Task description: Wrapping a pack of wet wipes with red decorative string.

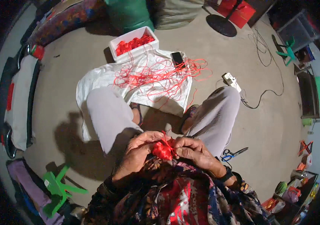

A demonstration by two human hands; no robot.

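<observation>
Close to my lap, a shiny red cord bundle (162, 150) is held between both hands. My left hand (138, 152) is closed around its left side, the fingers curling over the top. On the other side, the thumb and fingers of my right hand (195, 151) pinch the bundle's right edge. A short strand sticks up from the top of the bundle. Beyond my knees, many loose red cords (148, 78) lie tangled on a white cloth (96, 80). A white box (115, 52) at the cloth's far edge holds more red cord bundles (135, 43).
A black phone (177, 59) lies on the cloth. To the right are a white power strip (232, 81) with a trailing cable and scissors (235, 153) on the floor. Green stools (56, 191) stand at lower left and upper right. Large sacks (130, 15) sit behind the box.
</observation>
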